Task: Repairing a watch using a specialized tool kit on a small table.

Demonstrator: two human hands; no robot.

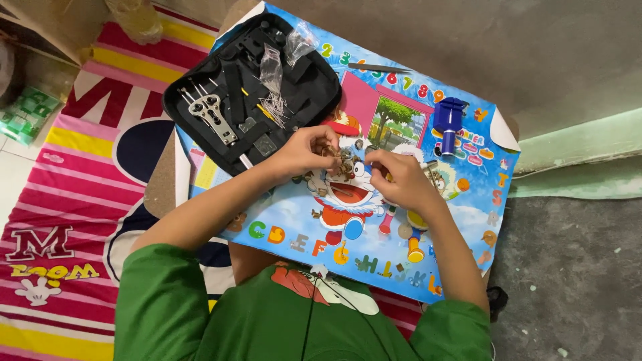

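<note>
Metal watch band (342, 160) pinched betw. left hand (304, 150) & right hand (401, 177) fingers, above cartoon poster (461, 200), nr black tool case (301, 100).

Left hand (304, 150) and right hand (394, 175) pinching a small metal piece (345, 160) together over a cartoon-printed table (461, 200), open black tool case (251, 90) just beside the left hand.

Glossy printed cartoon paper poster (461, 200) over low table, corners curling. Black matt fabric zip tool case (314, 80), shiny steel case-opener wrench (212, 117), thin metal pins (274, 107), clear crinkly plastic bags (271, 67). Blue glossy plastic tool (448, 120). Striped woven cloth mat (73, 194). Rough grey concrete floor (568, 60). Green matt cotton shirt (254, 321).
</note>
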